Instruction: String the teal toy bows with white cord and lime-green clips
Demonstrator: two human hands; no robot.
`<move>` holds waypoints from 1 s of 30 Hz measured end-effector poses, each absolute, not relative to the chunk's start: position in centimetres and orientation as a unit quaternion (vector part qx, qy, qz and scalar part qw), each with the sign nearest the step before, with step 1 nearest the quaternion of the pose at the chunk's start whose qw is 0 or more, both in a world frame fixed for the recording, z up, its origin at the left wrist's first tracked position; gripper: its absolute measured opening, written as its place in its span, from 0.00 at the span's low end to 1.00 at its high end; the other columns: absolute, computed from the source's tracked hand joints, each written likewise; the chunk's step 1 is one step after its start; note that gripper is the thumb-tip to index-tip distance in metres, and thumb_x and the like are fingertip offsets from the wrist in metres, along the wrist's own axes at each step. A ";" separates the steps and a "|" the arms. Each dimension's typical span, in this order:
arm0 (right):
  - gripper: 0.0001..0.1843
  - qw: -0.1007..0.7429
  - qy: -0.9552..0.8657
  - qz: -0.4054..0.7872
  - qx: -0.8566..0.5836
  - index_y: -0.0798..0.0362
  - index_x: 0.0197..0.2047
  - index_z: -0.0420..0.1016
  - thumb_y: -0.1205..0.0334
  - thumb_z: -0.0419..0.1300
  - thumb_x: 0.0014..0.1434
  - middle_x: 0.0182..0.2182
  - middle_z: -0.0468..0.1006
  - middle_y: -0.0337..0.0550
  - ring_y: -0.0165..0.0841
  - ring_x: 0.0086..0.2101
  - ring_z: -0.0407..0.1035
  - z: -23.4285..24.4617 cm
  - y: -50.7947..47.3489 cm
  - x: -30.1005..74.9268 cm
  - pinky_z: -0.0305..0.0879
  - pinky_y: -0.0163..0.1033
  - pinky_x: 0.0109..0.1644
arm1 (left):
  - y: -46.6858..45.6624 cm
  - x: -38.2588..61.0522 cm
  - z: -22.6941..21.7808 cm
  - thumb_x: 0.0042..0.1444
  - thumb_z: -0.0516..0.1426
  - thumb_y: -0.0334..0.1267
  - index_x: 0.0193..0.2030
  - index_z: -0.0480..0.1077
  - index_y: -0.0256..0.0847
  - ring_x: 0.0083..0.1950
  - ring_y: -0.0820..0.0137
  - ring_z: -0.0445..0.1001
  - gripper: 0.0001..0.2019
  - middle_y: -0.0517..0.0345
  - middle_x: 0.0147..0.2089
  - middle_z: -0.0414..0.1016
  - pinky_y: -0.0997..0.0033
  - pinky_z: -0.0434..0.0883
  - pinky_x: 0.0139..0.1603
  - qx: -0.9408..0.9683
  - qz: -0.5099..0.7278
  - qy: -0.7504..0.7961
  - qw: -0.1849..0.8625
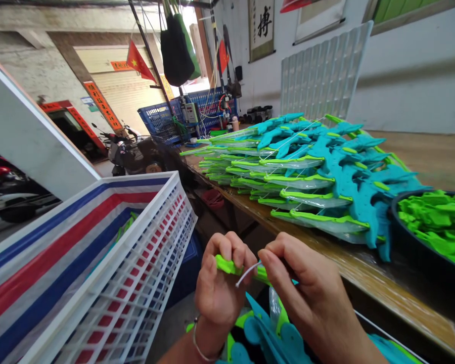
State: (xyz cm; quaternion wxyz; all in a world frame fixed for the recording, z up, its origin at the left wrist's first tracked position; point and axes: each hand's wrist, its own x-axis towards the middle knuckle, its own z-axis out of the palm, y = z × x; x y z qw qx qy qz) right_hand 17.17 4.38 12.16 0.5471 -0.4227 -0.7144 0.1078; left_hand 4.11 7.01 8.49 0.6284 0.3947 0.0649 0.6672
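In the middle foreground my left hand [222, 283] is closed around a small bright green plastic piece [227, 265], whose end sticks out between thumb and fingers. Just to its right, my right hand [307, 288] pinches a thin white cord [247, 273]. The cord's loose end crosses in front of the green piece. A green strip also shows between the two hands, partly hidden by the right fingers. Below them lie turquoise and green plastic parts [269, 333], with some clear film among them.
On the wooden table [364, 270] stand stacked rows of turquoise and green parts [326, 167] with clear film. A dark tub [396, 217] of green pieces [440, 222] sits at right. A white lattice crate [136, 283] with a striped lining is at left. Bags [176, 50] hang behind.
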 end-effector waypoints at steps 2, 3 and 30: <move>0.14 0.552 -0.716 0.108 -0.414 0.50 0.30 0.71 0.65 0.57 0.70 0.24 0.70 0.36 0.27 0.23 0.65 12.4 4.1 16.8 0.60 0.33 0.26 | 6.6 4.0 8.4 0.64 0.57 0.48 0.32 0.63 0.42 0.27 0.72 0.61 0.15 0.61 0.30 0.58 0.72 0.62 0.29 0.402 0.646 0.048 0.648; 0.14 0.552 -0.719 0.110 -0.408 0.49 0.31 0.71 0.65 0.57 0.70 0.23 0.70 0.35 0.28 0.23 0.66 12.5 4.0 16.7 0.60 0.33 0.26 | 6.4 3.9 8.3 0.63 0.57 0.49 0.31 0.62 0.41 0.27 0.72 0.61 0.15 0.61 0.30 0.57 0.72 0.61 0.29 0.405 0.637 0.041 0.655; 0.11 0.542 -0.732 0.122 -0.394 0.50 0.32 0.76 0.67 0.60 0.68 0.22 0.73 0.35 0.28 0.22 0.66 12.7 3.4 17.5 0.62 0.36 0.27 | 6.6 4.6 7.9 0.62 0.51 0.49 0.33 0.57 0.42 0.28 0.71 0.57 0.14 0.62 0.30 0.56 0.67 0.60 0.34 0.454 0.608 -0.010 0.651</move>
